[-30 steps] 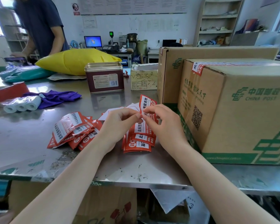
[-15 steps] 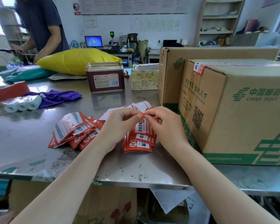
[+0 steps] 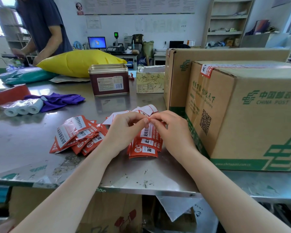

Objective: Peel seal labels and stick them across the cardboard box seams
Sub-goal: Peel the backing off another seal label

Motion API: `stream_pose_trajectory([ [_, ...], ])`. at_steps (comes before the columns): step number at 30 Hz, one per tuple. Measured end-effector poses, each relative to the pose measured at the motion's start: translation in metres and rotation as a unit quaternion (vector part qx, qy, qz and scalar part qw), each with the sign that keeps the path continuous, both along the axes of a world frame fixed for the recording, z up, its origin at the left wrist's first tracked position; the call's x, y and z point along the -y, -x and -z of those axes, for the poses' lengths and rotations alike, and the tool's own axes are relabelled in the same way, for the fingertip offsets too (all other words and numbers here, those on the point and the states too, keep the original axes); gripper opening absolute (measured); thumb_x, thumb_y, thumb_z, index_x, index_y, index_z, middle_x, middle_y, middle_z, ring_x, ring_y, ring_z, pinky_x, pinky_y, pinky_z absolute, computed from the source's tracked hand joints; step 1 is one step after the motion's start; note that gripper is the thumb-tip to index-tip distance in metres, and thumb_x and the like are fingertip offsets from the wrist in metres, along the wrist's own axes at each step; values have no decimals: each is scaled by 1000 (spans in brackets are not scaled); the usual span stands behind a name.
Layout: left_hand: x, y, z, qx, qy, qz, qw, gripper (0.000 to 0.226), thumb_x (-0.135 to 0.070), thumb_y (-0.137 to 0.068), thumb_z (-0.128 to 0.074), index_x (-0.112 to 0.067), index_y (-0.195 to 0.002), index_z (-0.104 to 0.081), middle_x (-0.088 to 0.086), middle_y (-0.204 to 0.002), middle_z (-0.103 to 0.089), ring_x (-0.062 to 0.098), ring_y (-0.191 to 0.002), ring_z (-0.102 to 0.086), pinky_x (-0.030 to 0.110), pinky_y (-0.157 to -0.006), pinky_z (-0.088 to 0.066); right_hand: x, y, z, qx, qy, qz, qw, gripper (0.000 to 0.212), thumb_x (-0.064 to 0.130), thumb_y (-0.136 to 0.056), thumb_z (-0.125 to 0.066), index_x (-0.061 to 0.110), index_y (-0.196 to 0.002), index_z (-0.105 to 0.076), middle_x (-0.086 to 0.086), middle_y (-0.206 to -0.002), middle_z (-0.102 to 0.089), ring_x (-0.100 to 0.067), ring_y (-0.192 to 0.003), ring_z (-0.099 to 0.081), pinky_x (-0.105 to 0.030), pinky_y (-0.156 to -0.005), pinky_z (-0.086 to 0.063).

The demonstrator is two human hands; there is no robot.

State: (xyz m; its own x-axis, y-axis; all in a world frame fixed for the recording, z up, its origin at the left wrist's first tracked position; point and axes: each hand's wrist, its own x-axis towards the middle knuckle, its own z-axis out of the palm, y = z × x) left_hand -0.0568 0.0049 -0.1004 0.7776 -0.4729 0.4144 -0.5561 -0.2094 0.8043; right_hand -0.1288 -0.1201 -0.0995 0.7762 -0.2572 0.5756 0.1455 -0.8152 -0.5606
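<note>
Both hands (image 3: pixel 124 130) pinching one label (image 3: pixel 150 132)

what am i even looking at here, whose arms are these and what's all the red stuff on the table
The picture comes from a camera worn on a person's head, looking down at their own two arms. No robot is involved. The left hand and right hand together pinch the top edge of a red and white seal label, which rises from a stack of them. More labels lie loose on the metal table. At the right stands a China Post cardboard box with one label already stuck over its top edge. Another person works in the background.
</note>
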Motion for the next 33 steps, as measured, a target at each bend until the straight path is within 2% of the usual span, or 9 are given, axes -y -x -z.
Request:
stream_pose_trajectory([
  [3,0,-1,1,-8,9,-2,1000,17,-22,-90,-59,-16,-87,-74,-4,-84,-72,5,-80,-66,16,-73,-52,0,1,-1,-1,-4,0,1000,21,19,-93,-52,12,-103,-69,-2,-105,-66,-3,-88,-49,-1,-69,-33],
  [12,0,1,-1,-19,16,7,1000,16,-23,-91,-58,-22,-83,-72,-8,-84,-70,-2,-79,-65,6,-67,-48,-1,1,0,0,-13,4,1000,21,19,-93,-51,13,-104,-68,-2,-105,-65,-2,-89,-49,-2,-70,-34],
  [22,0,1,0,-20,6,11,1000,15,-23,-91,-58,-25,-83,-70,-8,-84,-70,0,-78,-66,8,-66,-50,-1,0,1,-1,-5,4,1000,21,19,-93,-51,12,-103,-68,-2,-104,-64,-5,-90,-50,-6,-73,-35],
  [28,1,1,-2,-31,31,20,999,18,-20,-91,-58,-12,-83,-73,-2,-84,-71,2,-79,-66,9,-68,-50,0,-3,3,10,-12,14,1000,19,19,-93,-52,13,-98,-69,0,-98,-64,-6,-86,-51,-6,-70,-36],
  [33,0,2,-2,-37,24,25,999,17,-22,-91,-57,-19,-84,-72,-6,-86,-71,-2,-79,-66,7,-66,-49,0,-3,3,10,-9,19,1000,20,20,-93,-52,12,-100,-69,-1,-99,-64,-6,-87,-52,-5,-69,-36],
])
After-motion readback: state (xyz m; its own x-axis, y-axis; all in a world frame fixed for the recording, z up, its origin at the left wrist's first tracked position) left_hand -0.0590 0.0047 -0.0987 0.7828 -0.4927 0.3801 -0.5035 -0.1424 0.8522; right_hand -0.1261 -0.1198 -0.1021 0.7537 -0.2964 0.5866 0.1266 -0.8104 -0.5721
